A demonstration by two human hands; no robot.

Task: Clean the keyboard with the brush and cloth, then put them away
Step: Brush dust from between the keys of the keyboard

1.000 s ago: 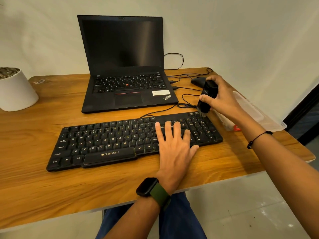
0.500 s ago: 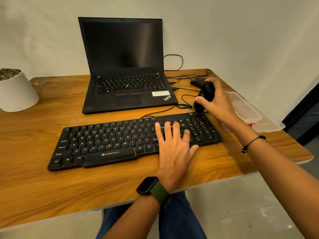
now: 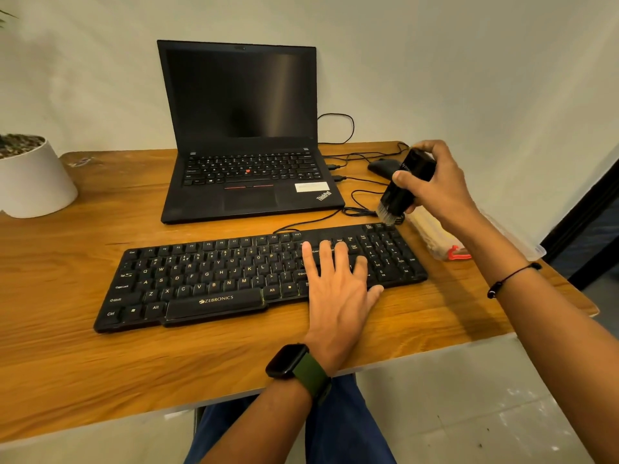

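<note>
Your left hand (image 3: 338, 283) covered the keys of the keyboard (image 3: 214, 279) around the enter and arrow block. Your right hand (image 3: 438, 185) hid the far side of the brush (image 3: 403, 187), and your wrist hid much of the clear box (image 3: 435, 236) behind it, so its contents could not be told. The mouse (image 3: 382, 167) was half hidden by the brush. The white pot (image 3: 33, 182) was cut off by the left edge, and the table (image 3: 67, 363) ran out of view there too. The sticker on the laptop (image 3: 244, 135) was too blurred to read.
</note>
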